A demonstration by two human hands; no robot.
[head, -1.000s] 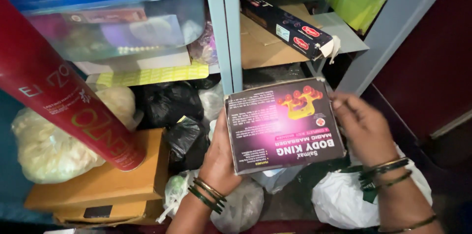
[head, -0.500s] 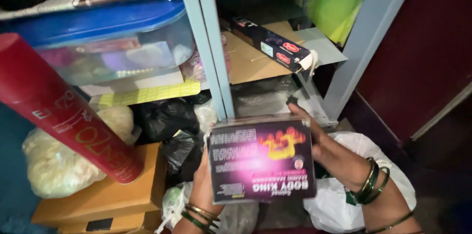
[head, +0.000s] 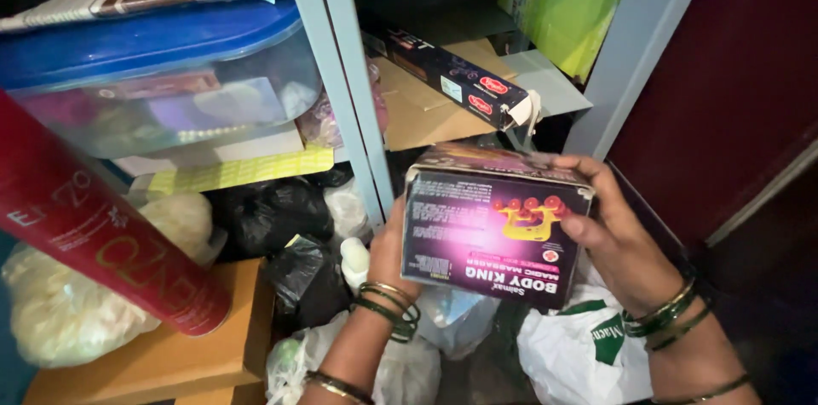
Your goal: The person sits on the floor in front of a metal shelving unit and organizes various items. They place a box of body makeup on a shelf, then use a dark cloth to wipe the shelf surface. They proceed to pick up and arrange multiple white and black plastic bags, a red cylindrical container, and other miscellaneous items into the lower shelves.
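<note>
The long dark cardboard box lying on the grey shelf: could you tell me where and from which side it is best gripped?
Grip the long dark cardboard box at its near end, which overhangs the grey shelf, coming from the front with fingers across its narrow sides. The far end lies deep inside. Both hands currently hold the purple box.

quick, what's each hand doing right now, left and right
Left hand: closed on the left end of the dark purple box, mostly hidden behind it.
Right hand: closed on the box's right end, fingers over the top edge.
</note>
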